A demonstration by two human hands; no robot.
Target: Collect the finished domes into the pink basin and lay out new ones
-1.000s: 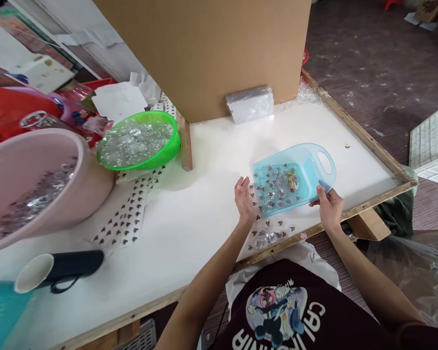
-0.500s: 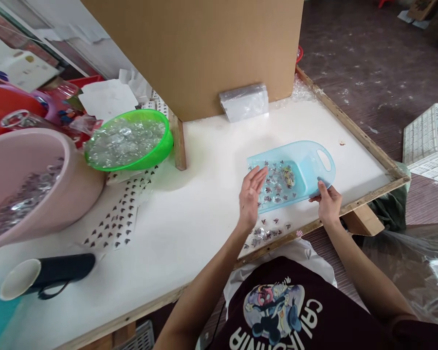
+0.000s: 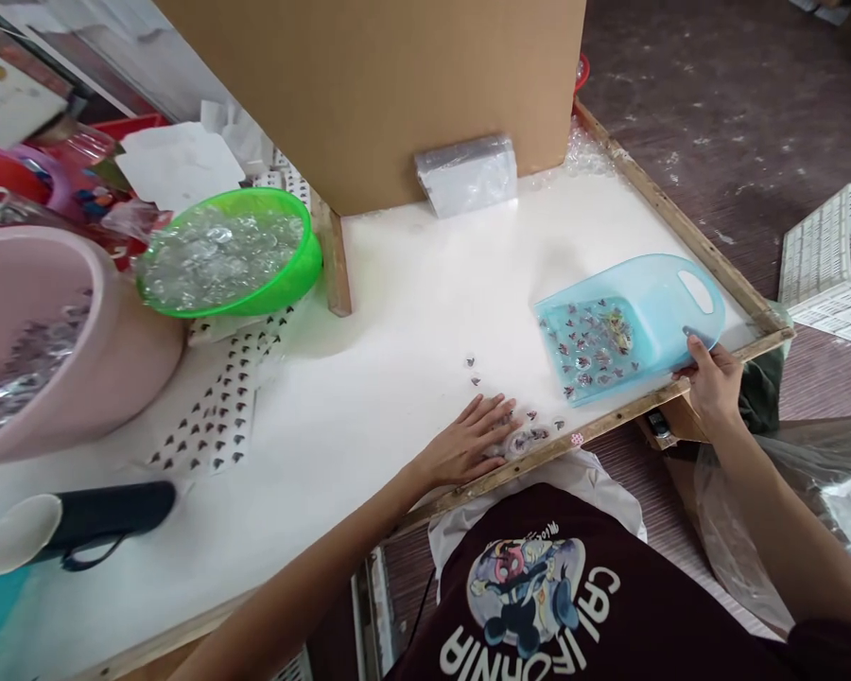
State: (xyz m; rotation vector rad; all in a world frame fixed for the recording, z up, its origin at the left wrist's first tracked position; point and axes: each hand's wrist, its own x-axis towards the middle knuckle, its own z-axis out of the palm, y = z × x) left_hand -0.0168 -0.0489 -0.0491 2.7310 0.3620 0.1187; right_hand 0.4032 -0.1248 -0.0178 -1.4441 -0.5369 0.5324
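Note:
My right hand (image 3: pixel 714 381) grips the handle end of a light blue plastic scoop tray (image 3: pixel 663 284) by its near edge, thumb on top. Inside the scoop lie several small clear pieces with dark printed marks (image 3: pixel 585 355) and a yellowish clump (image 3: pixel 618 331). My left hand (image 3: pixel 472 440) rests flat on the white table by its wooden front edge, fingers spread. Its fingertips touch a small pile of clear marked pieces (image 3: pixel 529 440), partly hidden by the hand. Two more such pieces (image 3: pixel 471 362) lie just beyond the fingers.
On the left stand a pink tub (image 3: pixel 128 331) of clear pieces, a green bowl (image 3: pixel 304 270) of clear pieces, a sticker sheet (image 3: pixel 213 407) and a dark mug (image 3: pixel 117 511) on its side. A cardboard panel (image 3: pixel 397 85) rises behind; a plastic-wrapped stack (image 3: pixel 468 180) leans there. Wooden strips edge the table.
The scoop has moved right with my right hand. My left hand has left the scoop's open end and come down onto the table by the loose pieces.

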